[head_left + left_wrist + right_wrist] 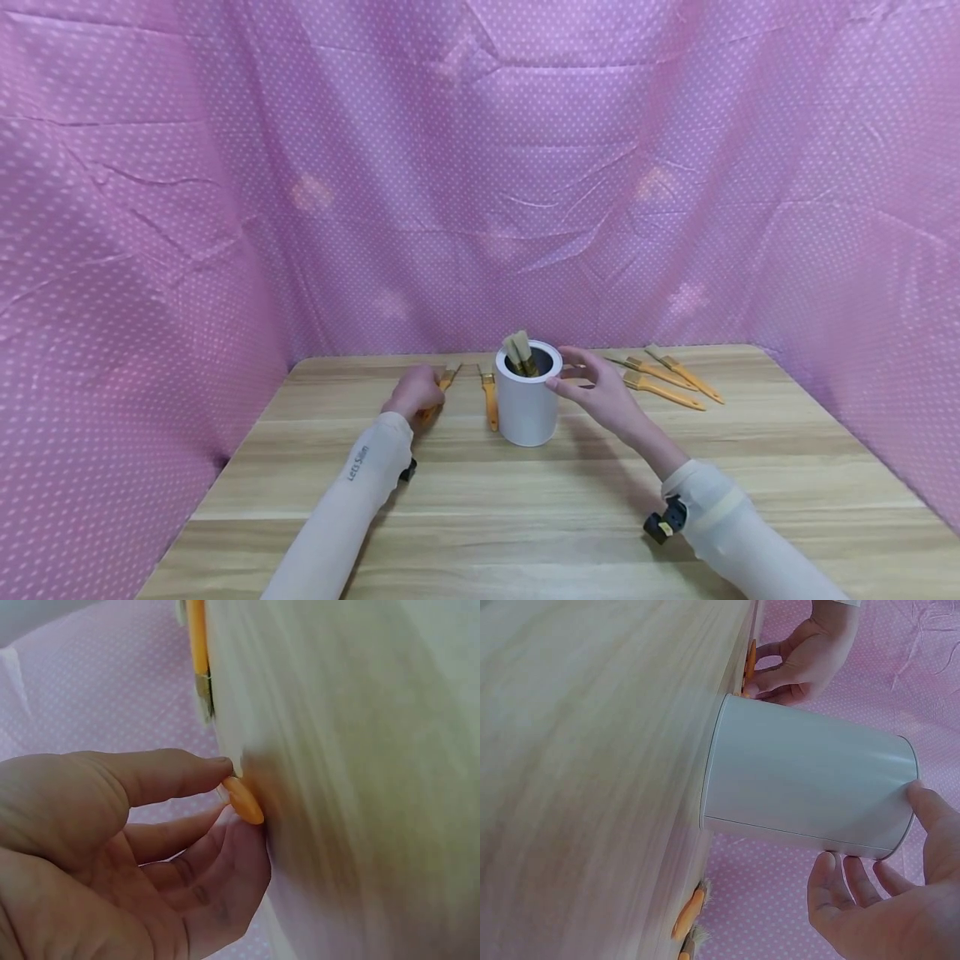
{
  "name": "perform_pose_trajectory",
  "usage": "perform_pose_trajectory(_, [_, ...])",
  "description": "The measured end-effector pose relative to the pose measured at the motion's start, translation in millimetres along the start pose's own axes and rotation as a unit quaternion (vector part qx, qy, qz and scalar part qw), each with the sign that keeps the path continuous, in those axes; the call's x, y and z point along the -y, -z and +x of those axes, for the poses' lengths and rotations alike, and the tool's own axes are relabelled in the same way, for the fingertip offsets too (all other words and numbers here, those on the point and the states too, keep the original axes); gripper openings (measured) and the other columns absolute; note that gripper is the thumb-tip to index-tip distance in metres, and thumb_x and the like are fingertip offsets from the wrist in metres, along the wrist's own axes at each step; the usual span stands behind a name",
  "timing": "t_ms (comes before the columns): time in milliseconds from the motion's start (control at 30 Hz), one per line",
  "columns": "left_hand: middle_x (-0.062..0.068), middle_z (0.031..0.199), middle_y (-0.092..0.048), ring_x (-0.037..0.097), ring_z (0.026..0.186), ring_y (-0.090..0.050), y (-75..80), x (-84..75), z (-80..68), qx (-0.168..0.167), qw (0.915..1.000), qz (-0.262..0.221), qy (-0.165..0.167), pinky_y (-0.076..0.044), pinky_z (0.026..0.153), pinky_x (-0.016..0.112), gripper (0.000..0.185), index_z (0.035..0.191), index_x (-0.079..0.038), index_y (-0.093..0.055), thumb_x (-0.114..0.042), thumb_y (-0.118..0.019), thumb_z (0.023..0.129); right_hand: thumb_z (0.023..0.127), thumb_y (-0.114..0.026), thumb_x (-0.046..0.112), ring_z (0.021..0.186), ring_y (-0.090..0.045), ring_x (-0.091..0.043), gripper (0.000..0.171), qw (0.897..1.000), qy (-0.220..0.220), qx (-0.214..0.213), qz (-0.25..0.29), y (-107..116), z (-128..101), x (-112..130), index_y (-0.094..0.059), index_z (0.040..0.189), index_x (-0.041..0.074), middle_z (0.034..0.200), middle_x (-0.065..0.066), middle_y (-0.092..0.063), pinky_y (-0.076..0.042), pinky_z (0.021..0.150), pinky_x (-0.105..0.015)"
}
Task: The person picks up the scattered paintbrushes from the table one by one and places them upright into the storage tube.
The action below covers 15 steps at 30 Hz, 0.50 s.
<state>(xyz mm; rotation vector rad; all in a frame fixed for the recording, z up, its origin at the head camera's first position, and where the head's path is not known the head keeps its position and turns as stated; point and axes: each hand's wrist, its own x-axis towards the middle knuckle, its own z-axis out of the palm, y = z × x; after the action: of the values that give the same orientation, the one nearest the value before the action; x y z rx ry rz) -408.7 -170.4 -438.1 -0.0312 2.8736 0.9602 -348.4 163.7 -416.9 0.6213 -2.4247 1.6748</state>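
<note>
Smooth matt white cup (pixel 527 407) on wood-grain table (pixel 525 508)

Right hand (pixel 900 900) fingers (pixel 823 876) touching white cup (pixel 810 784) rim, wooden table (pixel 577 772)

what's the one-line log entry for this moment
left hand: pinching orange brush on table | right hand: fingertips at white can rim

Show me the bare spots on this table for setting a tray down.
Bare wood: the near table between the sleeves, and the far left corner. Crowded: the can, left hand on a brush, right hand, and three brushes at far right.
</note>
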Motion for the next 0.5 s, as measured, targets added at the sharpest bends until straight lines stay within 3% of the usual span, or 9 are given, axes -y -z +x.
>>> perform_pose_trajectory(133, [0.007, 0.075, -0.058, 0.017, 0.058, -0.05, 3.2, 1.8, 0.4, 0.021, 0.9996, -0.018, 0.011, -0.042, 0.049, 0.027, 0.004, 0.086, -0.002, -0.066, 0.002, -0.067, 0.086, 0.089, -0.08, 0.041, 0.119, -0.06, -0.032, 0.069, 1.0, 0.0, 0.002, 0.0, -0.3, -0.5, -0.3, -0.053, 0.146, 0.013, 0.137, -0.008, -0.059, -0.056, 0.09, -0.044])
perform_pose_trajectory(333, [0.014, 0.087, -0.065, 0.02, 0.065, -0.057, 4.9, 1.7, -0.3, 0.042, 0.9972, -0.06, 0.017, -0.05, 0.056, 0.03, 0.014, 0.102, 0.002, -0.07, 0.0, -0.066, 0.089, 0.089, -0.08, 0.042, 0.12, -0.06, -0.033, 0.068, 1.0, -0.002, 0.004, -0.001, 0.1, -1.1, -0.9, -0.054, 0.145, 0.014, 0.137, -0.007, -0.059, -0.056, 0.09, -0.044])
perform_pose_trajectory(500, [0.017, 0.09, -0.065, 0.021, 0.064, -0.059, 4.4, -1.0, -1.9, 0.051, 0.9934, -0.101, 0.02, -0.052, 0.054, 0.029, 0.026, 0.114, 0.004, -0.067, 0.002, -0.058, 0.09, 0.089, -0.08, 0.039, 0.121, -0.058, -0.037, 0.068, 1.0, 0.005, 0.006, 0.003, 0.3, -1.7, -1.6, -0.053, 0.145, 0.012, 0.138, -0.009, -0.059, -0.055, 0.092, -0.045])
